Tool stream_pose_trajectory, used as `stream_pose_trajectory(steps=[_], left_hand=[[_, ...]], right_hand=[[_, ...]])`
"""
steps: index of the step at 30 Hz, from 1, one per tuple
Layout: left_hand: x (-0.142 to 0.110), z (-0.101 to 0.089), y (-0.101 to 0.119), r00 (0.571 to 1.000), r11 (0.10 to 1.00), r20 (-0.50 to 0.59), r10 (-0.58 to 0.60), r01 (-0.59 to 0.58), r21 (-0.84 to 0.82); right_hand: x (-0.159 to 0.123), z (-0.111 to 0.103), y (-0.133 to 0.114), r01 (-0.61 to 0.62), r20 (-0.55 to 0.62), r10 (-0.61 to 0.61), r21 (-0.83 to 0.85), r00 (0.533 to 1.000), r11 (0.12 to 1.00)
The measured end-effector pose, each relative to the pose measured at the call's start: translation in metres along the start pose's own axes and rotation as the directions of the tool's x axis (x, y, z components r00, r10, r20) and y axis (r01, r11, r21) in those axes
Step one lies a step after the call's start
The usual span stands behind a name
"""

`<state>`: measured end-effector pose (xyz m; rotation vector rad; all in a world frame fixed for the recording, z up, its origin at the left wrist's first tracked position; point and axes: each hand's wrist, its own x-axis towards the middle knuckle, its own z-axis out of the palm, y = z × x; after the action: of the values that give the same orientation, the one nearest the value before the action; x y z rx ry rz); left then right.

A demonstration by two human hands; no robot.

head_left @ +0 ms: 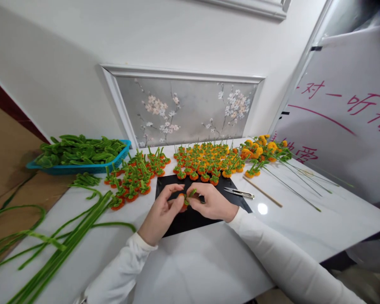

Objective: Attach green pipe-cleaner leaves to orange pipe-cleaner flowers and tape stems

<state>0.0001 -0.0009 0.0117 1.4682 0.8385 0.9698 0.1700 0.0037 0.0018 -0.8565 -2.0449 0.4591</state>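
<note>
Over a black mat on the white table, both my hands meet around one small pipe-cleaner persimmon, orange with a green top. My left hand pinches its orange body between thumb and fingers. At its green top, the fingertips of my right hand are closed on the fuzzy green stem piece. Fingers hide much of the piece. Just right of my right hand lie thread snips on the mat's edge.
Rows of finished-looking orange pieces stand behind the mat, more at left. A blue basket holds green leaves. Long green pipe cleaners lie front left. A wooden stick and stemmed orange bunches are at right.
</note>
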Motion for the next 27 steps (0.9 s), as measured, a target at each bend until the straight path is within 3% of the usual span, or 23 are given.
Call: stream_pose_trajectory(steps=[3, 6, 15, 20, 23, 27], left_hand=[[0.0004, -0.0011, -0.0018, 0.995, 0.988, -0.019, 0.101, -0.098, 0.116], [0.0008, -0.0022, -0.0053, 0.993, 0.979, -0.038, 0.107, -0.099, 0.177], [0.0004, -0.0049, -0.0032, 0.994, 0.996, 0.061, -0.091, 0.089, 0.032], [0.0005, -0.0041, -0.0029, 0.983, 0.988, 0.128, -0.133, 0.141, -0.059], [-0.0006, -0.0021, -0.0009, 0.995, 0.996, 0.073, -0.074, 0.078, -0.048], [-0.0029, 0.0017, 0.001, 0.997, 0.983, 0.028, 0.075, -0.079, 0.166]], right_hand=[[0.0006, 0.0017, 0.0007, -0.062, -0.043, 0.062, 0.016, 0.997, 0.998], [0.0004, 0.0005, 0.0007, -0.063, -0.023, 0.063, 0.025, 0.998, 0.998], [-0.0005, -0.0031, 0.0041, 0.077, -0.031, -0.078, -0.026, 0.996, 0.997], [-0.0006, -0.0022, 0.0036, 0.111, -0.034, -0.111, 0.0, 0.993, 0.994], [-0.0009, -0.0011, 0.0024, 0.071, -0.045, -0.074, -0.056, 0.996, 0.996], [-0.0012, 0.0022, 0.0024, -0.006, -0.071, 0.0, -0.086, 0.997, 0.996]])
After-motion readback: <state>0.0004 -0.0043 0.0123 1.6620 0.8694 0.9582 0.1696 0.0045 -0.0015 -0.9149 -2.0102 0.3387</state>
